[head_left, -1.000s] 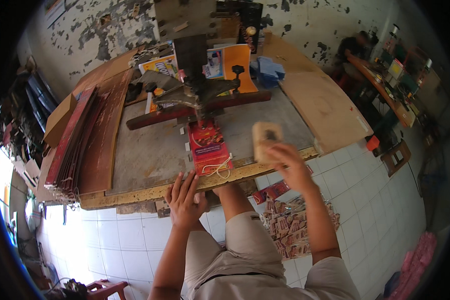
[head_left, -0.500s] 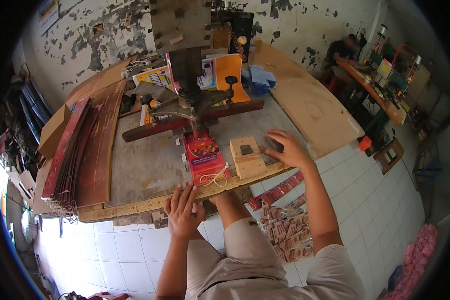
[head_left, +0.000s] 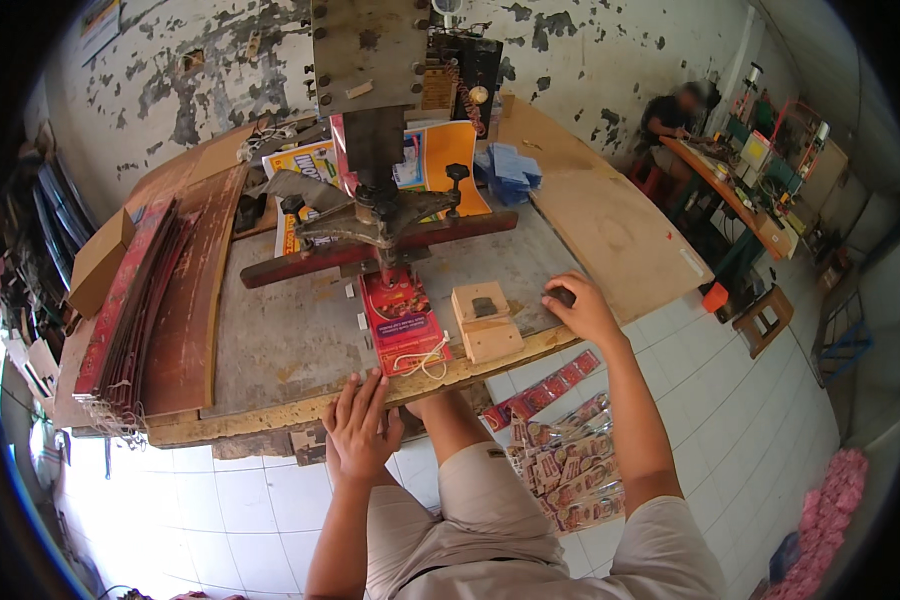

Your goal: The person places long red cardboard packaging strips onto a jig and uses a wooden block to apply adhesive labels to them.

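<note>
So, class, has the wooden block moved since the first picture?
Yes: judged against the press bar, the block has shifted left, nearer the red packet.

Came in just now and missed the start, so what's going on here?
At a worktable with a press, the person's right hand holds a small dark object. The left hand rests at the table's front edge, by the near end of a red printed packet. The packet's far end reaches toward the press, and a wooden block sits to its right.
</note>
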Demonstrator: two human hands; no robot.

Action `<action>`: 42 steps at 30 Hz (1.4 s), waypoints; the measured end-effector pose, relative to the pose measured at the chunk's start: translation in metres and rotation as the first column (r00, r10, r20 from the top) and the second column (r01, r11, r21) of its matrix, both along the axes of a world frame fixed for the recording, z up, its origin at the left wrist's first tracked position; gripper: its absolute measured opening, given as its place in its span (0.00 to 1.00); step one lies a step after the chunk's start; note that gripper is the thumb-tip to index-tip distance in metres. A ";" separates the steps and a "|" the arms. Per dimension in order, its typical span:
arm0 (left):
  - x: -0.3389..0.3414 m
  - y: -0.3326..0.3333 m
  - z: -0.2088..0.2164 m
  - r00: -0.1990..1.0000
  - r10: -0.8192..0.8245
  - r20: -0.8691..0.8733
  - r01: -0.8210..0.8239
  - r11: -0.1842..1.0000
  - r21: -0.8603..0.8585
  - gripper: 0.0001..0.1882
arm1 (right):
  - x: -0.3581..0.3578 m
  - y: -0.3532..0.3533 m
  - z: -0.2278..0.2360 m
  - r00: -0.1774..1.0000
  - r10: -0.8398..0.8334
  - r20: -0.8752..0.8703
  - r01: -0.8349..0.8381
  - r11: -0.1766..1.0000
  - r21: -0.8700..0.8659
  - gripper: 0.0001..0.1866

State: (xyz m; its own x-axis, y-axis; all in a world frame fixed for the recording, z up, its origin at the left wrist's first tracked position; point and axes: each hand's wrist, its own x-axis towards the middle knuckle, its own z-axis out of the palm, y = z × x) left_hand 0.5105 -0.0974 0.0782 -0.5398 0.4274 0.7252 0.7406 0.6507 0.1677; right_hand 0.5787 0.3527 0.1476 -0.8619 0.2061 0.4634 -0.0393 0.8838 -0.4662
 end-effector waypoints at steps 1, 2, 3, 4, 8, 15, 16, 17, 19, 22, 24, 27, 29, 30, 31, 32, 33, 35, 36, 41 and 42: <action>0.000 -0.002 -0.001 1.000 0.004 -0.002 -0.004 1.000 -0.001 0.29 | -0.002 -0.007 0.004 0.999 -0.024 0.025 0.024 1.000 -0.005 0.20; -0.001 -0.004 -0.001 1.000 0.006 -0.004 -0.006 1.000 -0.001 0.29 | -0.003 -0.020 0.014 0.998 -0.050 0.049 0.050 0.999 -0.009 0.20; -0.001 -0.006 -0.001 1.000 0.008 -0.006 -0.008 1.000 -0.002 0.29 | -0.007 -0.030 0.019 0.995 -0.075 0.073 0.076 0.997 -0.012 0.20; -0.001 -0.005 -0.001 1.000 0.007 -0.011 -0.007 1.000 -0.001 0.29 | -0.009 -0.034 0.021 0.992 -0.088 0.092 0.085 0.996 0.037 0.19; -0.001 -0.005 0.001 1.000 0.001 -0.005 -0.001 1.000 0.002 0.29 | -0.021 -0.029 0.018 0.990 -0.103 0.098 0.082 0.976 0.202 0.18; 0.000 -0.008 -0.003 1.000 0.010 0.018 -0.009 1.000 -0.022 0.29 | -0.048 0.011 0.010 0.960 -0.226 0.166 0.272 0.895 -0.355 0.09; -0.001 -0.008 -0.004 1.000 0.006 0.018 -0.005 1.000 -0.025 0.29 | -0.049 0.027 0.012 0.962 -0.266 0.057 0.253 0.799 -0.546 0.09; -0.001 -0.006 -0.004 1.000 0.000 0.018 0.001 1.000 -0.026 0.28 | -0.048 0.044 0.018 0.945 -0.324 -0.043 0.199 0.675 -0.710 0.09; -0.001 -0.005 -0.006 1.000 -0.005 0.015 0.005 1.000 -0.026 0.28 | -0.047 0.059 0.026 0.903 -0.379 -0.202 0.043 0.548 -0.836 0.10; -0.004 -0.008 -0.009 1.000 0.003 0.009 -0.003 1.000 -0.022 0.28 | -0.047 0.054 0.043 0.931 -0.273 -0.244 -0.038 0.592 -0.805 0.11; -0.003 -0.014 -0.010 1.000 0.019 0.015 -0.018 0.999 -0.028 0.27 | -0.046 0.034 0.055 0.991 -0.135 -0.014 0.075 0.629 -0.774 0.09; -0.001 -0.010 -0.007 1.000 -0.017 0.020 0.016 1.000 0.018 0.28 | -0.048 0.042 0.054 0.991 -0.130 -0.021 0.041 0.456 -0.889 0.07; 0.000 -0.006 -0.007 0.999 -0.027 0.025 0.026 0.999 0.019 0.28 | -0.045 0.061 0.045 0.990 -0.107 -0.086 -0.037 0.398 -0.917 0.07; 0.000 -0.003 -0.007 0.999 -0.032 0.027 0.032 0.999 0.019 0.28 | -0.043 0.072 0.040 0.988 -0.098 -0.120 -0.076 0.368 -0.927 0.07; 0.000 -0.005 -0.006 0.999 -0.027 0.028 0.027 1.000 0.013 0.28 | -0.046 0.069 0.040 0.985 -0.111 -0.129 -0.081 0.358 -0.930 0.07; 0.000 -0.006 -0.005 0.999 -0.023 0.029 0.023 1.000 0.008 0.27 | -0.049 0.066 0.039 0.983 -0.125 -0.137 -0.085 0.349 -0.933 0.07; 0.001 -0.006 -0.005 0.999 -0.021 0.030 0.021 1.000 0.003 0.27 | -0.050 0.063 0.038 0.979 -0.141 -0.144 -0.089 0.339 -0.936 0.07; -0.001 -0.010 -0.006 1.000 0.002 0.021 -0.001 1.000 -0.016 0.27 | -0.050 0.054 0.035 0.988 -0.131 -0.085 -0.003 0.529 -0.849 0.07; -0.002 -0.012 -0.007 1.000 0.013 0.017 -0.012 1.000 -0.026 0.27 | -0.050 0.050 0.034 0.990 -0.130 -0.055 0.037 0.615 -0.788 0.07; -0.001 -0.006 -0.008 1.000 -0.009 0.014 0.009 1.000 0.005 0.27 | -0.047 0.069 0.033 0.991 -0.126 -0.045 0.045 0.629 -0.776 0.07; 0.000 -0.005 -0.007 1.000 -0.019 0.019 0.018 1.000 0.013 0.27 | -0.048 0.074 0.033 0.986 -0.136 -0.093 0.009 0.606 -0.795 0.08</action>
